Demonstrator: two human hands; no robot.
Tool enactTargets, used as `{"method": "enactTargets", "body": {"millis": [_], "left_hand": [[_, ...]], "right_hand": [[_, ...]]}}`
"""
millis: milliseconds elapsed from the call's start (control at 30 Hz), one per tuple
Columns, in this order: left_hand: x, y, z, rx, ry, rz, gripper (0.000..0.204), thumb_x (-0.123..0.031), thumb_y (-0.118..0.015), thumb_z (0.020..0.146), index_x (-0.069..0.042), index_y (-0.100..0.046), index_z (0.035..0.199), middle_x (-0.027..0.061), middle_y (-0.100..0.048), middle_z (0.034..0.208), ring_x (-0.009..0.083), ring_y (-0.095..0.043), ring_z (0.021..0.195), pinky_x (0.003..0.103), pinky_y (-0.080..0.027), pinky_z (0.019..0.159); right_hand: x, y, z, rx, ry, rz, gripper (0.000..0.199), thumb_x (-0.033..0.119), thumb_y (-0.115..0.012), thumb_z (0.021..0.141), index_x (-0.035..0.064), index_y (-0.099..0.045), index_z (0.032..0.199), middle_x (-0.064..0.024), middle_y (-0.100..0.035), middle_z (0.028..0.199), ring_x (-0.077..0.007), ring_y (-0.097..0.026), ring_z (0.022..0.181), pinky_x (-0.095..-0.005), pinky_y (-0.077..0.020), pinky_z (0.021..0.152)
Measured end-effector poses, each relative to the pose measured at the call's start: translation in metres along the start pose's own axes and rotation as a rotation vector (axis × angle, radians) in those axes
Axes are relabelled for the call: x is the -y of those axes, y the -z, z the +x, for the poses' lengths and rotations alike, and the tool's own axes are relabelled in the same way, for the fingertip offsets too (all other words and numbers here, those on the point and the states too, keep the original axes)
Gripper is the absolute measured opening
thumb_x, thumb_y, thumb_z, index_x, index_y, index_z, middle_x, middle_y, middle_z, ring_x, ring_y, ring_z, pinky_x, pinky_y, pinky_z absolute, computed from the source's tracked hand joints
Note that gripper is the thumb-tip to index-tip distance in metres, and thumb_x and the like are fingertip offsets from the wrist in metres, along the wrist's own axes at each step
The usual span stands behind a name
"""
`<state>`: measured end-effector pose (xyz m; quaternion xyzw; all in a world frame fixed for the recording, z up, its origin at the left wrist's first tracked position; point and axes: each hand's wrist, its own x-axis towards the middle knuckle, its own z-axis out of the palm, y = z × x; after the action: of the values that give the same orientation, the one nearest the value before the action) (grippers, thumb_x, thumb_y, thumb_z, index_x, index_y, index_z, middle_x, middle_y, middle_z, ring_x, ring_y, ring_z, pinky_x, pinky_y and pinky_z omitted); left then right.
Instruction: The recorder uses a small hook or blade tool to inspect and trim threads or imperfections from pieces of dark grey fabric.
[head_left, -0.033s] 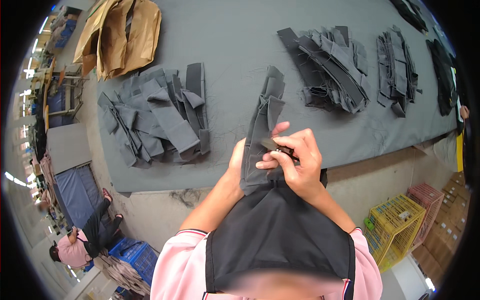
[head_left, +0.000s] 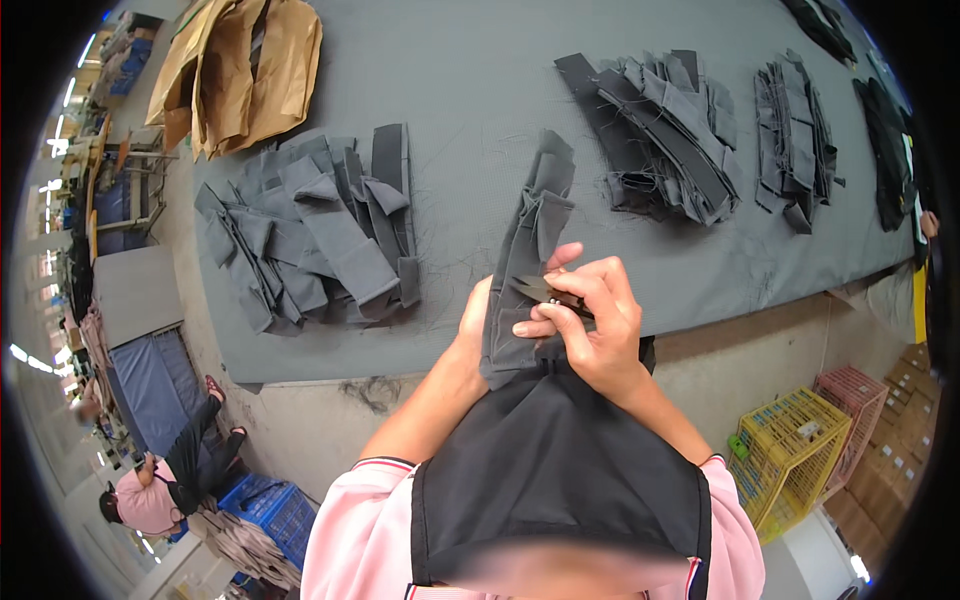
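Observation:
My left hand [head_left: 474,325] holds a folded dark grey fabric strip [head_left: 541,222] from beneath and along its side. Its fingertips show past the strip's right edge, and the strip's upper end points away from me over the table. In my right hand [head_left: 608,318] is a pair of thread snips [head_left: 538,288], pinched between thumb and fingers. The dark blades lie against or just above the strip's middle; I cannot tell whether they touch it. A heap of grey fabric strips [head_left: 340,240] lies to the left, and a stacked bundle of strips [head_left: 665,140] to the far right.
Loose threads litter the grey-covered table [head_left: 470,90]. A brown paper bag [head_left: 245,85] stands at far left. Another strip bundle [head_left: 790,140] and black cloth [head_left: 880,150] lie right. Yellow crates [head_left: 790,450] stand below the table; a person [head_left: 150,500] sits at lower left.
The snips' blades, blurred before, now show clearly and reach slightly farther left over the strip. The strip's upper end has shifted a little to the right.

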<state>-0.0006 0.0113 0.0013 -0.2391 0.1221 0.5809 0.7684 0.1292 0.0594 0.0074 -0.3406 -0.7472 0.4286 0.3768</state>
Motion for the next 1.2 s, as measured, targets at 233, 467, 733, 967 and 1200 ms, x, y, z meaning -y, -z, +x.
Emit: {"method": "enactTargets", "body": {"millis": [233,467,733,967,1200], "left_hand": [[0.008,-0.023,-0.003,-0.239,-0.060,0.093,0.041,-0.017,-0.032,0.095,0.005,-0.043,0.128,0.0144,-0.056,0.093,0.0148,-0.049,0.051,0.022,-0.045,0.042],[0.006,-0.014,-0.004,-0.210,-0.042,0.144,0.041,-0.016,-0.033,0.095,0.004,-0.045,0.128,0.0119,-0.058,0.093,0.0121,-0.049,0.052,0.020,-0.044,0.042],[0.005,-0.012,0.001,-0.217,-0.035,0.146,0.040,-0.017,-0.035,0.095,0.004,-0.047,0.127,0.0097,-0.058,0.088,0.0121,-0.054,0.062,0.020,-0.046,0.048],[0.003,0.001,0.003,-0.098,0.006,0.136,0.042,-0.019,-0.033,0.096,0.004,-0.046,0.128,0.0098,-0.057,0.088,0.0124,-0.055,0.066,0.022,-0.048,0.052],[0.004,0.001,0.001,-0.141,-0.048,0.190,0.042,-0.019,-0.031,0.096,0.005,-0.047,0.127,0.0102,-0.057,0.090,0.0120,-0.052,0.061,0.019,-0.046,0.050]], "right_hand": [[0.005,0.002,0.003,0.061,0.172,-0.127,0.028,-0.006,-0.072,0.067,0.0030,-0.063,0.092,-0.0076,-0.054,0.080,-0.0183,-0.060,0.062,-0.0295,-0.0492,0.054],[0.003,-0.002,0.002,-0.018,0.278,-0.193,0.029,0.006,-0.075,0.062,0.0063,-0.064,0.089,-0.0037,-0.054,0.074,-0.0204,-0.053,0.059,-0.0316,-0.0426,0.052],[0.010,-0.001,0.002,-0.036,0.197,-0.121,0.029,0.007,-0.076,0.063,0.0055,-0.065,0.090,-0.0049,-0.055,0.073,-0.0204,-0.055,0.060,-0.0311,-0.0442,0.052],[0.007,-0.001,0.000,-0.026,0.162,-0.114,0.028,0.007,-0.076,0.064,0.0049,-0.065,0.089,-0.0050,-0.055,0.073,-0.0202,-0.056,0.060,-0.0311,-0.0450,0.052],[0.007,0.000,0.000,0.016,0.245,-0.241,0.028,0.005,-0.075,0.064,0.0046,-0.064,0.089,-0.0048,-0.054,0.072,-0.0208,-0.055,0.059,-0.0302,-0.0453,0.053]]}}
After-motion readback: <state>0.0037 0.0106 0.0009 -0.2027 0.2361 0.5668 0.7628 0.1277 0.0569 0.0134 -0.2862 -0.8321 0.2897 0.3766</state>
